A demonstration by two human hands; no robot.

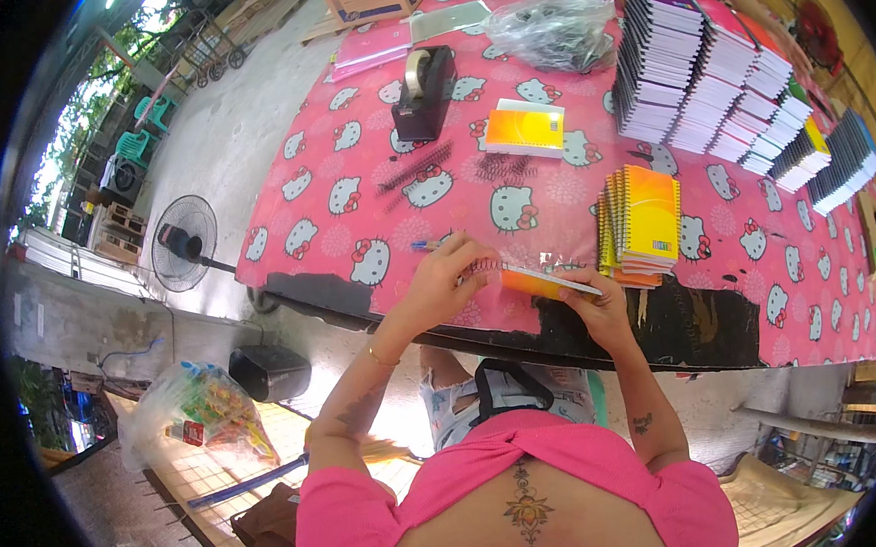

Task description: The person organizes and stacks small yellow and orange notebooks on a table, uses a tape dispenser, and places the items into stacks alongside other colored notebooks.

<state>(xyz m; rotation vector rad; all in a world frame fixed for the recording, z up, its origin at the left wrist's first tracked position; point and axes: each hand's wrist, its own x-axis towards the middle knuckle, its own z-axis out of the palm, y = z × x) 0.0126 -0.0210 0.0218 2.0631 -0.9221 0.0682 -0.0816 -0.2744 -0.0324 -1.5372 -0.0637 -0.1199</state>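
My right hand [601, 307] grips a small notebook with an orange-yellow cover [532, 283] at its right end, tilted above the table's near edge. At the notebook's left end, the fingers of my left hand [448, 271] are closed on a dark spiral binding coil [487, 265]. How far the coil runs into the page holes is too small to tell. Just beyond my right hand stands a stack of spiral-bound yellow-orange notebooks [649, 220]. Farther off lie loose coils [508, 168] and a pile of small yellow-orange books [525, 131].
A pink patterned cover [348, 233] lies over the table, torn to black at the near edge. On it are a tape dispenser [424, 96], a plastic bag [555, 32] and tall notebook stacks [658, 59]. Left of the table stands a fan [184, 243]. Another person's arm reaches in at upper right.
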